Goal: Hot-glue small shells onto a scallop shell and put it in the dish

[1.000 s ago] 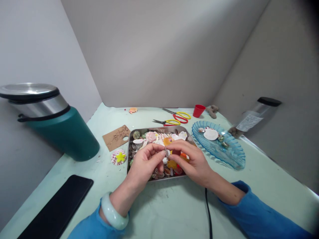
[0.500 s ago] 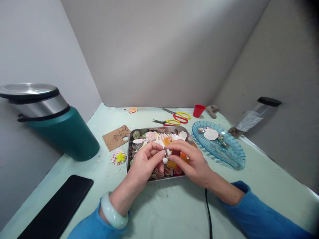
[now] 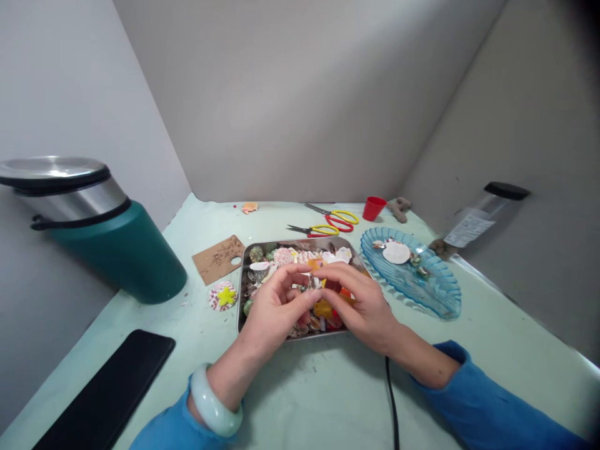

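— Two hands meet over the metal tray (image 3: 244, 294) of shells, near the desk's middle. What is between them?
— A small pale shell (image 3: 313, 282), too tiny to make out well. The left hand (image 3: 276, 309) has thumb and fingertips pressed together on it; the right hand (image 3: 360, 300) pinches it from the other side.
— And around the tray?
— Toward the far edge lie yellow scissors (image 3: 319, 230) and a red cup (image 3: 374, 208). A blue glass dish (image 3: 422, 284) sits just right of the tray; a green bin (image 3: 98, 231) stands beyond the left edge.
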Demonstrator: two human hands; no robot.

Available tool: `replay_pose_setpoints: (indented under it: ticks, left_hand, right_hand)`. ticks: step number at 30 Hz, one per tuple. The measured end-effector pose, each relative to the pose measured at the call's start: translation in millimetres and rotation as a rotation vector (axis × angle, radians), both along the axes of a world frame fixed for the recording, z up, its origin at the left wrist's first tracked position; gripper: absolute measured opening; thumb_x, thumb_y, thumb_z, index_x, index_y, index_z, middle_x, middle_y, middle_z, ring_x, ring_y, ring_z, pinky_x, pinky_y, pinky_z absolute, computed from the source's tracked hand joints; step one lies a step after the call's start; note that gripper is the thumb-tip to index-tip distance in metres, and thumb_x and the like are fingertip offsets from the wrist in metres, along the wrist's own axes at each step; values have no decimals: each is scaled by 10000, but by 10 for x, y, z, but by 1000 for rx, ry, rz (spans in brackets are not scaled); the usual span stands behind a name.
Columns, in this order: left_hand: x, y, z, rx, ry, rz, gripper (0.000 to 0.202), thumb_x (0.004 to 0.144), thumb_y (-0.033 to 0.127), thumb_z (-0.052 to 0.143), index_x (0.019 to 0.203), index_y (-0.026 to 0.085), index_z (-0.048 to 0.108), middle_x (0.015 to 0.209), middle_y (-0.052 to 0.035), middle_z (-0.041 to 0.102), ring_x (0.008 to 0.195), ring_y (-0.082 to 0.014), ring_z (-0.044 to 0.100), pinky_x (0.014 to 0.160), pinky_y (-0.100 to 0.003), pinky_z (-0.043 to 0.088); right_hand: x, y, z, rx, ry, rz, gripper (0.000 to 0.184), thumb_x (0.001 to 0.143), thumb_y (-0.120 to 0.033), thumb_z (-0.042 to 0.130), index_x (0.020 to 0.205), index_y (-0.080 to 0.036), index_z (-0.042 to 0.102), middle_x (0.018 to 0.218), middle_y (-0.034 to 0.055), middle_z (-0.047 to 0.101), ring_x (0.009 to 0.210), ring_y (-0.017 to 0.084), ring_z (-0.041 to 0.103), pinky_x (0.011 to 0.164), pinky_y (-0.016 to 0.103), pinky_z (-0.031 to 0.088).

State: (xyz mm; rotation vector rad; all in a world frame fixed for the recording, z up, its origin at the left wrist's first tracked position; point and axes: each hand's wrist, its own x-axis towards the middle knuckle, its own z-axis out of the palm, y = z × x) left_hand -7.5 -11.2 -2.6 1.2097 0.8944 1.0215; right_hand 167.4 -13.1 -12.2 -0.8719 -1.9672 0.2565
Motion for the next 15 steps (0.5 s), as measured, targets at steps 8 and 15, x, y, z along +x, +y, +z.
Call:
replay_pose_setpoints:
  ticks: [8, 15]
  left_hand:
    - [14, 12, 22, -8, -53, 11, 313, 748, 290, 734, 1009, 168, 610, 884, -10, 647, 475, -42, 531, 467, -196, 451]
    - [12, 1, 35, -28, -46, 25, 278, 733, 273, 745, 955, 150, 632, 739, 20, 639, 459, -42, 520, 463, -180, 434]
  right_hand:
    - [-10, -6, 10, -7, 31, -37, 187, 901, -148, 601, 1080, -194, 627, 950, 57, 660, 777, 160, 615, 693, 292, 504]
    - [-5, -5, 0, 20, 24, -33, 168, 902, -148, 600, 1059, -193, 638, 946, 67, 688, 891, 190, 640, 768, 322, 519]
